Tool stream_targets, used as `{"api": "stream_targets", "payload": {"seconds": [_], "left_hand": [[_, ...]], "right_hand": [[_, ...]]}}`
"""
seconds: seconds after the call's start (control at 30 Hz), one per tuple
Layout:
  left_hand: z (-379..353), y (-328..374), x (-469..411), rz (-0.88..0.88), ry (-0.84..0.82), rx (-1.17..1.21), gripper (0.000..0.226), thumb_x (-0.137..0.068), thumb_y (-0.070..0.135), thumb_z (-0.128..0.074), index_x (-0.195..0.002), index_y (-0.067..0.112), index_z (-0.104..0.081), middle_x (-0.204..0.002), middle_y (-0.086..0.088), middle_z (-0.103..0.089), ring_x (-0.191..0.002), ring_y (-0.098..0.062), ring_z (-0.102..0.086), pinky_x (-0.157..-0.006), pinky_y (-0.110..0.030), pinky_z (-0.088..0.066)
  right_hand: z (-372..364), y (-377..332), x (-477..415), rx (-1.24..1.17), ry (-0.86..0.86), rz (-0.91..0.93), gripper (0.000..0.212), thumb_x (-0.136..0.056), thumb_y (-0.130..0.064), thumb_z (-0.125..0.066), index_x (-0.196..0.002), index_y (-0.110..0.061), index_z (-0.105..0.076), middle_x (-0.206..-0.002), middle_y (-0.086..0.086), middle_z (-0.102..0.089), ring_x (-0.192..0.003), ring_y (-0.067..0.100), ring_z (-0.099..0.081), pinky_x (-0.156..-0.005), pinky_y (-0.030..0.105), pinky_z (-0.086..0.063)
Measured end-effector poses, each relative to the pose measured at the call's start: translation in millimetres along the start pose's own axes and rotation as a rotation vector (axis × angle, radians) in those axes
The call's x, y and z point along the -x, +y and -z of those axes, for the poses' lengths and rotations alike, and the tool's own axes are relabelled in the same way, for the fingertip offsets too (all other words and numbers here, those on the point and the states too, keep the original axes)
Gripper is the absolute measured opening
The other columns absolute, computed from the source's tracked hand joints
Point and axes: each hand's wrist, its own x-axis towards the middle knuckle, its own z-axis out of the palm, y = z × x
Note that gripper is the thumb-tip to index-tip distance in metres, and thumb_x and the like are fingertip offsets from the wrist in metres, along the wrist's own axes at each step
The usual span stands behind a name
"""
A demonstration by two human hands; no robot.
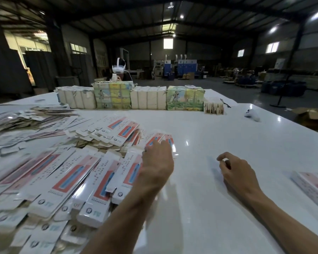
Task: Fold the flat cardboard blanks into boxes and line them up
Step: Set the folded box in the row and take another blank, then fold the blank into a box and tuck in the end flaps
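From the head view the job looks barely begun, judging by how much lies flat. Cardboard blanks cover the left half of the white table (218, 136) in three loose heaps: a near heap (66, 180), a middle heap (110, 132) and a far-left heap (35, 116). Each holds far more sheets than can be counted. The only sign of finished work is at the near right edge, where a pink-and-white printed shape (312, 186) may be folded boxes. It is blurred and cut by the frame, so their number and any row cannot be told. The left hand (158, 160) reaches to one blank (161, 139) at the right end of the middle heap. Its fingers are stretched forward and laid on the sheet, not curled round it as far as the blur shows. The right hand (235, 171) is over bare table near the middle, fingers loosely curled and holding nothing. Along the far side stand four wrapped bundles, two pale (75, 98) (148, 98) and two colour-printed (112, 96) (184, 98). Right of them are one small stack (213, 108) and one white controller (252, 115).
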Motion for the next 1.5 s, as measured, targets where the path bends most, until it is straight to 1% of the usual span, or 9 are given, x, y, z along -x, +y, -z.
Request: {"api": "stream_targets", "payload": {"seconds": [0.27, 0.53, 0.7, 0.93, 1.1, 1.2, 1.37, 1.43, 1.5], "left_hand": [[25, -60, 4, 0.283, -0.188, -0.171, 0.039, -0.098, 0.039, -0.073, -0.122, 0.011, -0.061, -0.116, -0.011, -0.062, -0.103, -0.023, -0.058, -0.1, -0.037, -0.05], [20, -57, 10, 0.248, -0.126, -0.336, 0.053, -0.092, 0.044, -0.078, -0.13, 0.014, -0.056, -0.128, -0.012, -0.055, -0.117, -0.027, -0.054, -0.105, -0.045, -0.047], [31, -55, 0, 0.149, -0.144, -0.101, 0.035, -0.095, 0.025, -0.077, -0.123, 0.009, -0.065, -0.116, -0.01, -0.071, -0.102, -0.027, -0.071, -0.092, -0.038, -0.061], [33, -8, -22, -0.045, -0.338, 0.59, 0.025, -0.093, 0.035, -0.075, -0.109, 0.016, -0.072, -0.088, 0.006, -0.073, -0.073, -0.009, -0.071, -0.049, -0.014, -0.05], [-13, 43, -10, 0.081, -0.657, 1.127, 0.025, -0.097, 0.038, -0.067, -0.108, 0.015, -0.068, -0.08, 0.002, -0.075, -0.068, -0.01, -0.074, -0.065, -0.022, -0.06], [-45, 59, 3, 0.163, -0.673, 1.289, 0.031, -0.098, 0.044, -0.062, -0.117, 0.02, -0.067, -0.095, -0.009, -0.076, -0.084, -0.018, -0.074, -0.082, -0.031, -0.06], [-63, 57, 13, 0.18, -0.686, 1.384, 0.019, -0.103, 0.042, -0.058, -0.115, 0.027, -0.059, -0.101, -0.009, -0.074, -0.08, -0.02, -0.077, -0.071, -0.032, -0.063], [-62, 57, 14, 0.177, -0.713, 1.445, 0.036, -0.104, 0.051, -0.055, -0.121, 0.02, -0.064, -0.111, -0.017, -0.076, -0.097, -0.032, -0.078, -0.09, -0.041, -0.064], [-60, 58, 15, 0.196, -0.696, 1.492, 0.052, -0.103, 0.063, -0.049, -0.116, 0.017, -0.069, -0.105, -0.015, -0.078, -0.094, -0.032, -0.079, -0.091, -0.039, -0.063]], "right_hand": [[-2, 3, -3, -0.068, -0.016, 0.014, 0.018, -0.102, -0.015, -0.056, -0.101, -0.027, -0.07, -0.062, -0.006, -0.067, -0.062, 0.018, -0.065, -0.063, 0.036, -0.053], [-1, 3, -1, -0.126, -0.087, 0.078, 0.018, -0.103, -0.014, -0.057, -0.103, -0.029, -0.066, -0.055, 0.0, -0.059, -0.057, 0.024, -0.061, -0.059, 0.037, -0.049], [0, 0, 1, -0.165, -0.129, 0.128, 0.018, -0.104, -0.014, -0.057, -0.106, -0.03, -0.065, -0.056, 0.0, -0.059, -0.059, 0.02, -0.064, -0.065, 0.04, -0.053], [-1, 2, 1, -0.248, -0.09, 0.134, 0.018, -0.105, -0.015, -0.057, -0.107, -0.031, -0.065, -0.058, 0.003, -0.062, -0.055, 0.007, -0.065, -0.067, 0.039, -0.055], [0, 4, -2, -0.329, -0.016, 0.109, 0.018, -0.107, -0.012, -0.055, -0.115, -0.025, -0.064, -0.065, 0.001, -0.068, -0.06, 0.023, -0.067, -0.067, 0.05, -0.061], [2, 2, -1, -0.401, 0.038, 0.098, 0.019, -0.108, -0.014, -0.054, -0.125, -0.022, -0.059, -0.082, -0.002, -0.074, -0.072, 0.017, -0.075, -0.069, 0.037, -0.065], [5, -4, 0, -0.528, 0.076, 0.058, 0.025, -0.11, -0.018, -0.051, -0.134, -0.024, -0.055, -0.098, 0.002, -0.064, -0.086, 0.022, -0.073, -0.075, 0.035, -0.065], [8, -7, -1, -0.489, 0.088, 0.116, 0.026, -0.11, -0.019, -0.052, -0.135, -0.024, -0.057, -0.108, 0.004, -0.058, -0.097, 0.013, -0.067, -0.076, 0.025, -0.061], [10, -13, 1, -0.479, 0.055, 0.168, 0.026, -0.11, -0.023, -0.052, -0.135, -0.027, -0.058, -0.119, 0.003, -0.051, -0.107, 0.0, -0.061, -0.071, 0.015, -0.058]]}}
